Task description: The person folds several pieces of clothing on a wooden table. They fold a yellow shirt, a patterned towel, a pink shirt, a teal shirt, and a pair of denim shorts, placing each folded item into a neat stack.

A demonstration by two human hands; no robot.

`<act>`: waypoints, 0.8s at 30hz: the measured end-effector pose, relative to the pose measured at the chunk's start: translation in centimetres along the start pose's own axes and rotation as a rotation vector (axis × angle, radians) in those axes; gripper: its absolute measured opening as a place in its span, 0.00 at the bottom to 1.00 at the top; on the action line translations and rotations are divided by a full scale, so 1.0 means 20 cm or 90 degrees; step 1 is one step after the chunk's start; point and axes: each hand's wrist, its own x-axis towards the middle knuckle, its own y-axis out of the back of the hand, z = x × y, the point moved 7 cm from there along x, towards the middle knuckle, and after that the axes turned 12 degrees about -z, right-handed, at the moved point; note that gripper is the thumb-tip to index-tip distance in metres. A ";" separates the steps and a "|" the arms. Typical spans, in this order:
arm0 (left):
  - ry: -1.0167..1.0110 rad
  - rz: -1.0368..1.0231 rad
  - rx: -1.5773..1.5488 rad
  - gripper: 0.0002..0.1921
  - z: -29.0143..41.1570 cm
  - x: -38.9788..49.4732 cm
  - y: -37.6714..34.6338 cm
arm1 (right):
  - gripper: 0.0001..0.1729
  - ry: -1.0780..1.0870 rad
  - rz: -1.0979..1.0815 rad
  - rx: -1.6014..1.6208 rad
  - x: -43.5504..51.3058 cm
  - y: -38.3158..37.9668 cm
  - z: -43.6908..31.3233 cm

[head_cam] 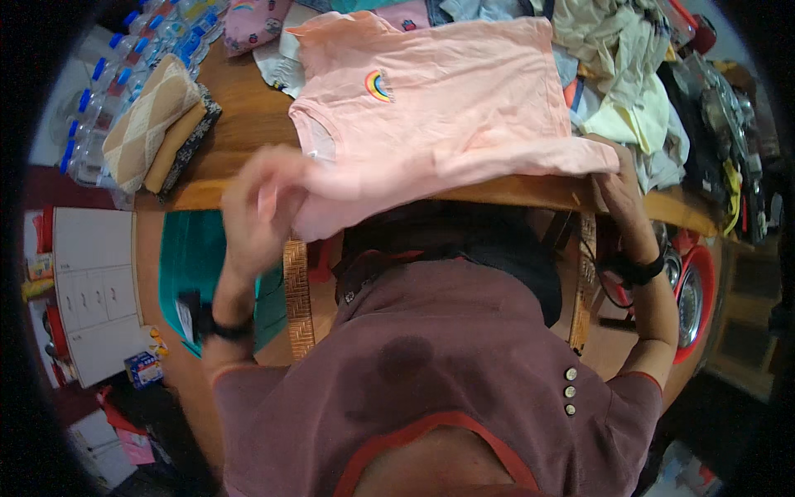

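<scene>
A pale pink T-shirt (447, 93) with a small rainbow print on the chest lies spread sideways on the wooden table, its collar to the left and its hem to the right. The near side of the shirt is lifted and partly turned over, and a sleeve hangs past the table's front edge. My left hand (264, 199), blurred by motion, grips the fabric near the collar and sleeve; a bit of pink shows between the fingers. At the hem's near corner, my right hand (615, 177) pinches the shirt, with its thumb below the cloth.
Folded textiles (164, 127) stand at the table's left, beside several blue-capped plastic bottles (118, 81). Heaped clothes (627, 81) cover the right side, and more garments (404, 12) lie at the back. Below the wooden table (239, 112) are a teal bin (192, 261) and woven chair arms (299, 298).
</scene>
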 end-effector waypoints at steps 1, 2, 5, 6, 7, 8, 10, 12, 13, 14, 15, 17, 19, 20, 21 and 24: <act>0.136 -0.054 0.081 0.10 -0.11 0.09 0.04 | 0.19 -0.076 0.015 0.037 0.03 0.01 0.06; 0.169 -0.023 -0.203 0.13 -0.22 0.19 0.00 | 0.17 -0.113 0.000 -0.014 0.07 0.01 0.08; 0.385 -0.010 -0.547 0.20 -0.45 0.32 -0.10 | 0.18 -0.151 -0.011 -0.077 0.12 0.00 0.07; 0.369 -0.028 -0.615 0.21 -0.46 0.34 -0.13 | 0.20 -0.133 -0.015 -0.047 0.11 -0.01 0.05; 0.370 -0.033 -0.690 0.22 -0.47 0.35 -0.16 | 0.20 -0.165 -0.014 -0.019 0.11 0.00 0.06; 0.400 -0.036 -0.755 0.23 -0.49 0.34 -0.18 | 0.20 -0.202 -0.010 0.011 0.10 0.00 0.07; 0.371 -0.078 -0.669 0.24 -0.47 0.29 -0.15 | 0.21 -0.253 0.011 0.086 0.08 0.01 0.08; 0.373 -0.108 -0.606 0.24 -0.46 0.24 -0.13 | 0.20 -0.260 0.013 0.082 0.08 0.01 0.09; 0.379 -0.122 -0.591 0.23 -0.46 0.21 -0.13 | 0.19 -0.287 0.025 0.105 0.07 0.01 0.11; 0.369 -0.143 -0.586 0.23 -0.45 0.20 -0.13 | 0.19 -0.241 0.013 0.089 0.10 0.00 0.10; 0.389 -0.138 -0.560 0.21 -0.46 0.18 -0.11 | 0.18 -0.205 0.025 0.071 0.11 0.00 0.09; 0.376 -0.154 -0.530 0.18 -0.46 0.17 -0.10 | 0.17 -0.187 0.025 0.021 0.13 -0.02 0.09; 0.378 -0.163 -0.477 0.16 -0.47 0.18 -0.10 | 0.16 -0.259 0.039 -0.048 0.12 -0.01 0.12; 0.387 -0.164 -0.444 0.15 -0.49 0.18 -0.10 | 0.18 -0.208 0.046 -0.018 0.13 -0.02 0.10; 0.373 -0.163 -0.452 0.15 -0.49 0.20 -0.10 | 0.18 -0.215 0.057 -0.020 0.12 -0.01 0.09; 0.375 -0.137 -0.454 0.14 -0.51 0.24 -0.09 | 0.24 -0.237 0.085 -0.036 0.11 0.03 0.06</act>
